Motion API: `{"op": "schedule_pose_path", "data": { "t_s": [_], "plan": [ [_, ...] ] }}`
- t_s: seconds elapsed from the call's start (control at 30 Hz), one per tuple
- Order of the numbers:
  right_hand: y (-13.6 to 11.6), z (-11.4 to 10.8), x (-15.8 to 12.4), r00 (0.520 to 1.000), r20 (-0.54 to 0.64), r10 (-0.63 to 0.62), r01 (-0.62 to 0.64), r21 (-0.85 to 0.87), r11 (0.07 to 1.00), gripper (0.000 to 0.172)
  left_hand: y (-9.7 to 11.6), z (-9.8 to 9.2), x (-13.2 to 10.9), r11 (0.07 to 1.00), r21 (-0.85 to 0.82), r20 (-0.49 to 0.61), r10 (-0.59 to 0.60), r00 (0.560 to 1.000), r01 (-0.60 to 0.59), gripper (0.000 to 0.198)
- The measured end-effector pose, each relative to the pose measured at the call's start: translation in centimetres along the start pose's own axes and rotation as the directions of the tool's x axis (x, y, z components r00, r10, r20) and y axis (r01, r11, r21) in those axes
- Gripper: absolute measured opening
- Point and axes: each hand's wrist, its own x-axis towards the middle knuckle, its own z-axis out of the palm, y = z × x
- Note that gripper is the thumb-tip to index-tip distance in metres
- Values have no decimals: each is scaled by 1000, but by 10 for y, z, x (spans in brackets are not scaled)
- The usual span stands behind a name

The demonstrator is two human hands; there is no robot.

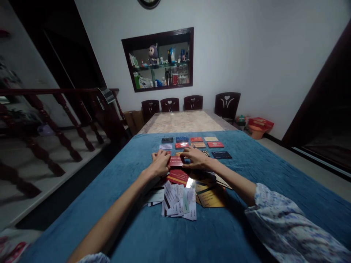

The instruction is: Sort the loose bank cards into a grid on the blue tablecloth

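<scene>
A red card (pixel 176 161) is held by its two ends between my hands, above the loose cards. My left hand (pixel 161 163) grips its left end with bent fingers. At the right end, my right hand (pixel 196 158) pinches it between thumb and fingers. Just below lies a dark red card with a gold stripe (pixel 177 177). Nearer to me are a fanned heap of white cards (pixel 179 204) and a pile of yellow cards (pixel 211 196). Beyond my hands, small card stacks stand in rows, including a blue one (pixel 182 139) and a black one (pixel 222 155). My hands partly cover the nearest row.
A blue cloth (pixel 131 219) covers the near part of the table, and the bare tabletop (pixel 186 121) shows beyond it. Several dark chairs (pixel 193 103) stand at the far end. A wooden railing (pixel 63 106) runs along the left. An orange bin (pixel 257 132) stands at the right.
</scene>
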Motion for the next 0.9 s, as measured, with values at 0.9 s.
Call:
{"op": "schedule_pose_path", "data": {
  "t_s": [0.9],
  "plan": [
    [-6,17,93,987,142,70,-49,-151,987,33,-79,18,39,997,-1,52,-80,995,80,36]
  ]
}}
